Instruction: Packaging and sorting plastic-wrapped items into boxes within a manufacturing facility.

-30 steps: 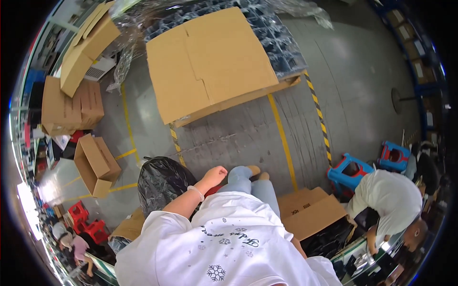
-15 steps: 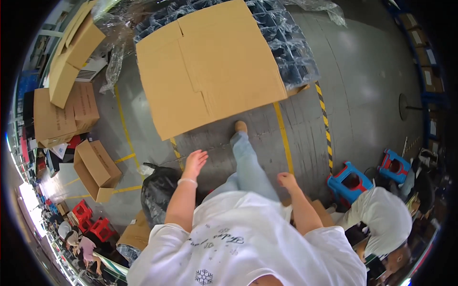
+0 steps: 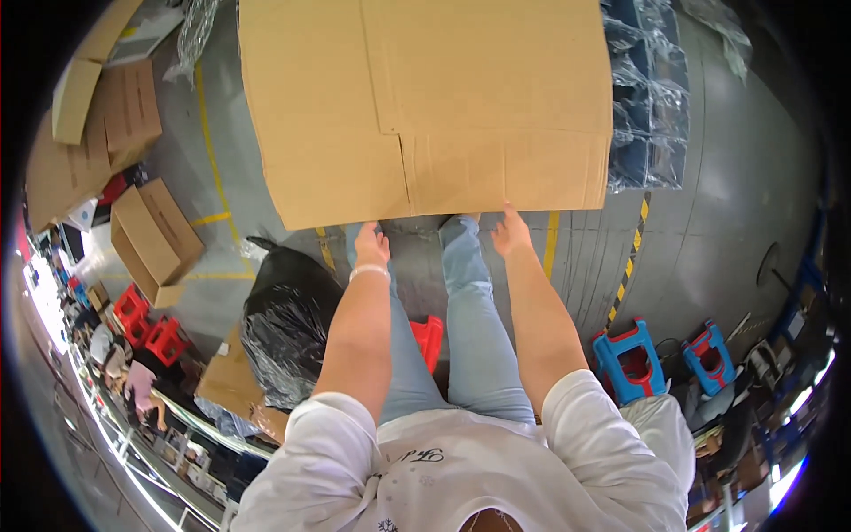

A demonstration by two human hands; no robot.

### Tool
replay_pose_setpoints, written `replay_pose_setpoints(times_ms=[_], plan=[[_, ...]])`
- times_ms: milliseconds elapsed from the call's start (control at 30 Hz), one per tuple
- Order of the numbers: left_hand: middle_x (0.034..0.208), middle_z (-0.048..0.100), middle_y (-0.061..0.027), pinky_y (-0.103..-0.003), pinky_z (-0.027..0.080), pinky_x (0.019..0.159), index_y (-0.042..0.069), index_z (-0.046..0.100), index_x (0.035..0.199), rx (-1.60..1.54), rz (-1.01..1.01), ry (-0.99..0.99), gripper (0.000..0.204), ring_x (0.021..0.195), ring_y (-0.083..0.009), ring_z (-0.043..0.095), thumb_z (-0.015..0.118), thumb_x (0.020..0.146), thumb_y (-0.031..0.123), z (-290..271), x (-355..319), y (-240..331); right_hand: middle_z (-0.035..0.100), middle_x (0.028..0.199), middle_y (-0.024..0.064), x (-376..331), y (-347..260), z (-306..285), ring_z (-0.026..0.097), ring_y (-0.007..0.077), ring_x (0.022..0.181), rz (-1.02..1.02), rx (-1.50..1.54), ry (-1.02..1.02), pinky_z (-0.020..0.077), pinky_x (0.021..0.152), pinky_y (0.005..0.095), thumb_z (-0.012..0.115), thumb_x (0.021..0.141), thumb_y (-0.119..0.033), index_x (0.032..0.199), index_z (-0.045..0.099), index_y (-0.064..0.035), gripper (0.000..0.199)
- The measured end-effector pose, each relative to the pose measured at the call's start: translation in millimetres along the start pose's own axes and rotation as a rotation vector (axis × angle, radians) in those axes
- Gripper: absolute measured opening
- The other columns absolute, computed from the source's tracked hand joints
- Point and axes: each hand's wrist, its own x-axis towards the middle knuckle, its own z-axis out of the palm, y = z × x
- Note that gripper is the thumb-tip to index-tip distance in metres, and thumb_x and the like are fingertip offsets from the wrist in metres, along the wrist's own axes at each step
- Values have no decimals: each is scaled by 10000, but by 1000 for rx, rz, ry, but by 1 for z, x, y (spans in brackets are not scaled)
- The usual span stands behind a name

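A large flat brown cardboard sheet (image 3: pixel 496 80) spreads before me, with a slit and creases in its near part. My left hand (image 3: pixel 370 246) is at its near edge, left of the middle, fingers curled against the rim and partly hidden by it. Farther right along the same edge, my right hand (image 3: pixel 511 236) has a digit over the top of the board while its other fingers bend at the rim. Under the sheet's right side shows a dark blue divided rack (image 3: pixel 647 97) wrapped in clear plastic film.
A black plastic bag (image 3: pixel 288 319) stands left of my legs, with a red stool (image 3: pixel 428 341) close by. Blue-and-red stools (image 3: pixel 631 359) are at right. An open carton (image 3: pixel 155 239) and stacked boxes (image 3: pixel 133 111) lie at left. Yellow and striped tape (image 3: pixel 631 257) marks the floor.
I have stepped closer to the cardboard sheet. Both hands have come forward from my sides to its near edge. The black bag and the red stool show more fully.
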Motion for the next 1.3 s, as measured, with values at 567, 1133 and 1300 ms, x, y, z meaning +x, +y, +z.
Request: replay_pose_setpoints(times_ms=[567,1133,1300], plan=[[1063,571,-69,-346,468,740,27,492,1136,-331,341,-689,343,893,-181,569,572,846,191,74,-148,39,576,1013,90,-74,-170,-7,551,239,932,-497,206,-175,450,877,388,502,880,-100,1073,514,4,219],[1075,554,-245,-361,452,796,30,297,1344,525,1707,-944,575,918,-358,581,478,798,17,-4,-326,186,600,815,30,-347,-165,171,546,106,673,-1724,-30,-493,427,586,214,524,868,-91,988,597,29,185],[1281,393,-283,-365,387,941,7,103,1402,324,1798,-927,767,1147,-394,440,488,742,-57,-13,-317,152,479,1126,112,-380,-63,240,528,182,939,-2071,-781,-899,456,758,281,571,841,-194,1285,379,37,536]])
